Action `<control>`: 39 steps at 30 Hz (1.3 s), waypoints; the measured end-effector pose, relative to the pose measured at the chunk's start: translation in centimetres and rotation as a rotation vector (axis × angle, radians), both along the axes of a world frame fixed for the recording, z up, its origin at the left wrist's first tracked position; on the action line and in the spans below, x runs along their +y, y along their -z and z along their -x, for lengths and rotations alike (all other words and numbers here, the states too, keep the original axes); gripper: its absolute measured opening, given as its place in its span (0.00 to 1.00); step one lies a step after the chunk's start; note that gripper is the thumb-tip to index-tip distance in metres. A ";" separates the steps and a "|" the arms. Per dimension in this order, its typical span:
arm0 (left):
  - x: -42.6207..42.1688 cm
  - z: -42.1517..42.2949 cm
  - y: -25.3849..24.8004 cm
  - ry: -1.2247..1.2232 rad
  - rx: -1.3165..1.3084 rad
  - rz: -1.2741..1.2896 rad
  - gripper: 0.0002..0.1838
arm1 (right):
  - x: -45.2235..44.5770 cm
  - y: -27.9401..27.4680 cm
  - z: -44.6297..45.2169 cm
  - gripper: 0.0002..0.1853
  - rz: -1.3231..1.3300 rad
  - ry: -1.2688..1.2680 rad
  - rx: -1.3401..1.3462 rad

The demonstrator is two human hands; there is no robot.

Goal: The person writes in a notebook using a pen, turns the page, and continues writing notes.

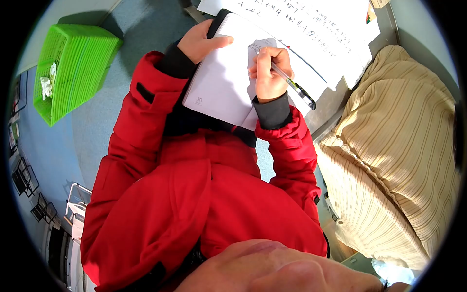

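Observation:
An open notebook (pixel 214 80) with white pages and a dark cover lies tilted in front of me, with "30" printed near a page's lower corner. My left hand (pixel 202 43) grips its upper left edge, thumb on the page and the other fingers partly hidden by the cover. My right hand (pixel 272 73) is closed around a pen (pixel 296 88) with a clear barrel and black end, held in a writing grip. Beside my right fingers there is some small handwriting (pixel 255 46) in the shadow on the page. The pen's tip is hidden by the hand.
Loose sheets with handwritten numbers (pixel 301 24) lie beyond the notebook. To the right is a bulky shape under striped beige cloth (pixel 394 141). A stack of green plastic baskets (pixel 80 65) stands at left, with crumpled white tissue (pixel 47 85) in it. Black racks (pixel 24 176) are farther left.

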State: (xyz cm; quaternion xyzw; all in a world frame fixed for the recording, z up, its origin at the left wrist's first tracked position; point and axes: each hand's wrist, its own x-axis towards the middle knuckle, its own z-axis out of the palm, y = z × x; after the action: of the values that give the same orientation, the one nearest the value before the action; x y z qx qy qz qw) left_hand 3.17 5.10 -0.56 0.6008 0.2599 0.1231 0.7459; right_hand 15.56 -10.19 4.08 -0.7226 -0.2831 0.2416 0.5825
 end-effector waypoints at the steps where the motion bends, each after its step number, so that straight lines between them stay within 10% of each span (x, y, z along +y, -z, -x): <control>1: -0.2 -0.1 0.1 -0.017 -0.016 0.008 0.24 | 0.0 0.0 0.0 0.07 -0.008 0.008 0.012; 39: -0.2 -0.2 0.0 -0.038 0.006 -0.050 0.24 | -0.6 0.1 -0.3 0.08 -0.045 -0.020 0.005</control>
State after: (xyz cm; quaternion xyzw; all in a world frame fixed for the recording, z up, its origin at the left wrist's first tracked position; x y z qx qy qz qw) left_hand 3.34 4.85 -0.59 0.6145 0.2703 0.1417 0.7275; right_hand 15.83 -10.80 3.94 -0.7057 -0.2941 0.2427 0.5971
